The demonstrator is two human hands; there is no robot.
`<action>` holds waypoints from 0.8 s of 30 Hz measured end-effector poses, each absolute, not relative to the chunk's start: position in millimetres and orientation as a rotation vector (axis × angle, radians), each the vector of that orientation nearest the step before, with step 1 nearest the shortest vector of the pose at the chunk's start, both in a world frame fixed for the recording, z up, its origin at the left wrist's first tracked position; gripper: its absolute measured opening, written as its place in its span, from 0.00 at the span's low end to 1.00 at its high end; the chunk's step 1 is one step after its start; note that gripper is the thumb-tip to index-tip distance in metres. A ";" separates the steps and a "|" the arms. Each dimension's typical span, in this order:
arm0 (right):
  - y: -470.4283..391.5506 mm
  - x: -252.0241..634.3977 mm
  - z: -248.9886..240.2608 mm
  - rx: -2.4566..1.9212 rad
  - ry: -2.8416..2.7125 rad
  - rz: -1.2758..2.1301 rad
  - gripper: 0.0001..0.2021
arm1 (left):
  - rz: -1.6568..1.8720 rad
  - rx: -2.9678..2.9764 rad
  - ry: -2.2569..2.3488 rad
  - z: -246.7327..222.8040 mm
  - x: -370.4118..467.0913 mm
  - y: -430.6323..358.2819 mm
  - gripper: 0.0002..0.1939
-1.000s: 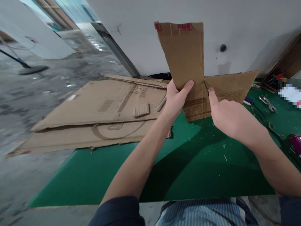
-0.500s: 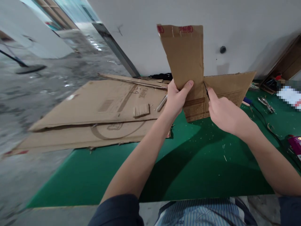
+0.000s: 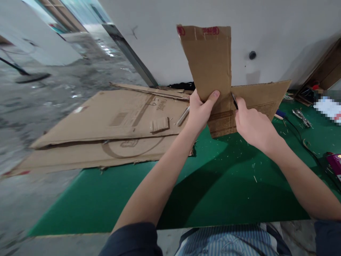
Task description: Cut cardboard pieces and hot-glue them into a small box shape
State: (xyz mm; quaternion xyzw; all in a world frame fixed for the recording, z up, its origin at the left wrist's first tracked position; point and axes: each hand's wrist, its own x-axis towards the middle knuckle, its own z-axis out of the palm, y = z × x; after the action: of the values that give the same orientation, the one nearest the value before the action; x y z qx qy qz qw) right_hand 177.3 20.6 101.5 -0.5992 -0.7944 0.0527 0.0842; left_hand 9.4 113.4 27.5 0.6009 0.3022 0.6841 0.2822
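Above the green table, my left hand [image 3: 203, 108] grips an L-shaped piece of cardboard [image 3: 211, 64] near its inner corner, thumb on the near face and fingers behind. The piece has a tall upright arm with red print at its top and a lower arm reaching right. My right hand [image 3: 254, 124] is closed round a small dark-handled knife [image 3: 234, 100], index finger along it. The blade meets the cardboard near the corner where the two arms join. Most of the knife is hidden in the palm.
Large flattened cardboard sheets [image 3: 128, 117] lie on the left, overhanging the green table [image 3: 106, 199]. On them rest a cardboard scrap [image 3: 159, 125] and a pale pen-like stick [image 3: 183, 116]. To the right are a coiled cable [image 3: 301, 117] and a purple box [image 3: 334, 163]. A white wall [image 3: 157, 39] stands behind.
My right hand has shifted slightly, and more of the knife now shows near the corner. My left hand keeps its hold, and the cardboard stays nearly in place.
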 end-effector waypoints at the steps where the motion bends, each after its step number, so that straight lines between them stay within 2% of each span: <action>1: 19.6 177.6 101.3 -1.801 -2.375 0.176 0.25 | 1.834 1.613 0.811 26.8 9.2 114.6 0.23; 12: 22.7 179.8 72.1 -1.721 -2.323 0.451 0.21 | 1.865 1.585 0.851 24.4 9.4 118.1 0.22; 17: 34.8 181.1 54.3 -1.638 -2.281 0.429 0.19 | 1.866 1.569 0.845 25.9 10.8 118.3 0.22; 24: 41.0 181.9 62.4 -1.653 -2.277 0.340 0.22 | 1.847 1.609 0.815 23.0 9.4 120.7 0.21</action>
State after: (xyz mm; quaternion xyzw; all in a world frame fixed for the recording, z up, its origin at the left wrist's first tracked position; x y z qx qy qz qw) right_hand 181.9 41.0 62.4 -0.5764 -0.7939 0.1184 0.1531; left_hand 9.4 120.7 23.0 0.5990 0.3034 0.6875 0.2766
